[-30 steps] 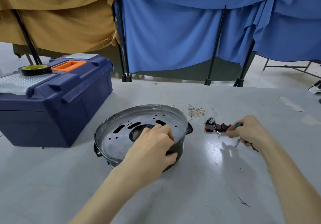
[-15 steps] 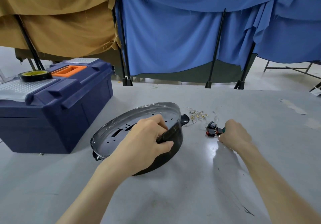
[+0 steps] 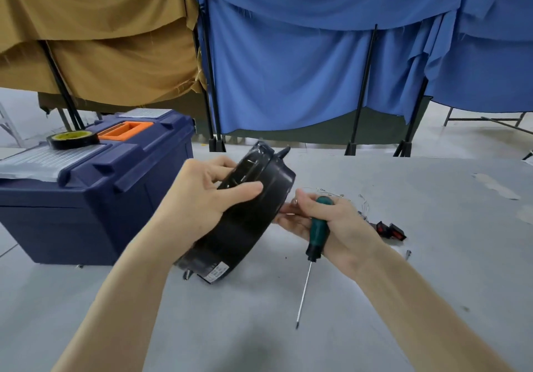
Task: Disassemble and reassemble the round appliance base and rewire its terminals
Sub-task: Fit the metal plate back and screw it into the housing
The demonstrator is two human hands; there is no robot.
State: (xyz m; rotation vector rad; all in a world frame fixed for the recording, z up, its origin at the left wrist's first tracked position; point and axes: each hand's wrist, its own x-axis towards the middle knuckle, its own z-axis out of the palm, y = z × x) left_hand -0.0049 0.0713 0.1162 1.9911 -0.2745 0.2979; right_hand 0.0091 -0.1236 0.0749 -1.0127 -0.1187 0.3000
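Observation:
The black round appliance base (image 3: 245, 224) stands on edge above the grey table (image 3: 432, 270), tilted with its open side turned left. My left hand (image 3: 202, 195) grips its upper rim, thumb across the outer wall. My right hand (image 3: 323, 218) holds a green-handled screwdriver (image 3: 315, 236) with the shaft pointing down toward me, while its fingers touch the base's right side. Black and red switch parts (image 3: 390, 231) and thin loose wires (image 3: 362, 203) lie on the table just right of that hand.
A dark blue toolbox (image 3: 95, 195) with an orange handle sits at the left, a roll of black tape (image 3: 73, 139) on its lid. A small screw (image 3: 407, 254) lies near the switch parts. Blue and tan cloth screens hang behind the table.
The base has been lifted from lying flat to standing on edge. My right hand left the switch parts and came to the base's side, screwdriver still in it.

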